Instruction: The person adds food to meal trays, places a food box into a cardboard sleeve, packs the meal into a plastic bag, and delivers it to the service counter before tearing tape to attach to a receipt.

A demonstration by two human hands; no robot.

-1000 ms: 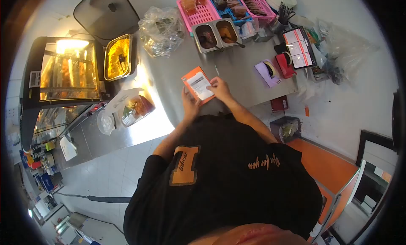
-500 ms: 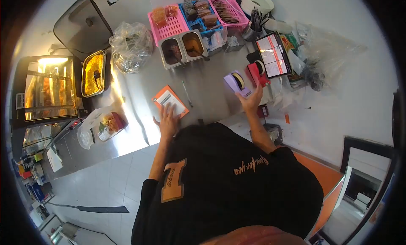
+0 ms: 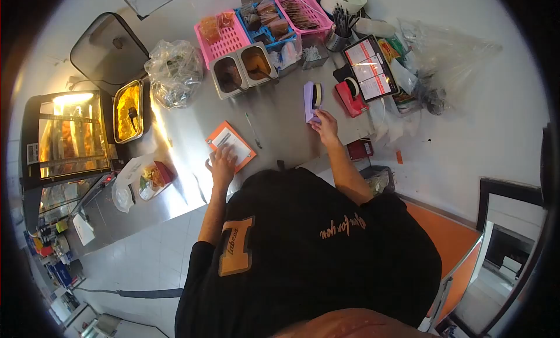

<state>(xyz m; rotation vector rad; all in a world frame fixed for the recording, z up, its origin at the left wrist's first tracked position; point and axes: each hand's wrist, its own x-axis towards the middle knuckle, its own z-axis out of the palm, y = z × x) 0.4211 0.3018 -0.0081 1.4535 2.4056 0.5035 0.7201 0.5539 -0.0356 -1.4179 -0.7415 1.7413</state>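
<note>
My left hand (image 3: 222,164) rests on a white printed slip (image 3: 232,145) lying on an orange pad or flat box (image 3: 247,160), its fingers apart. My right hand (image 3: 327,128) is closed at the near end of a purple tape dispenser (image 3: 309,104), which stands upright on the steel counter. Whether a strip of tape is between those fingers is too small to make out. Close to its right is a red tape dispenser (image 3: 352,102). A pen (image 3: 253,130) lies between the orange item and the purple dispenser.
Behind are two steel sauce tubs (image 3: 227,75), pink (image 3: 224,43) and blue baskets (image 3: 267,22), and a tablet (image 3: 371,68) at right. Leftward are a plastic bag (image 3: 174,72), a yellow food tray (image 3: 128,111), a lit warmer (image 3: 70,134) and a packed food box (image 3: 154,180).
The purple dispenser has shifted left and turned more upright in view, with my right hand moving along with it. My left hand stays on the slip, fingers drawn in slightly.
</note>
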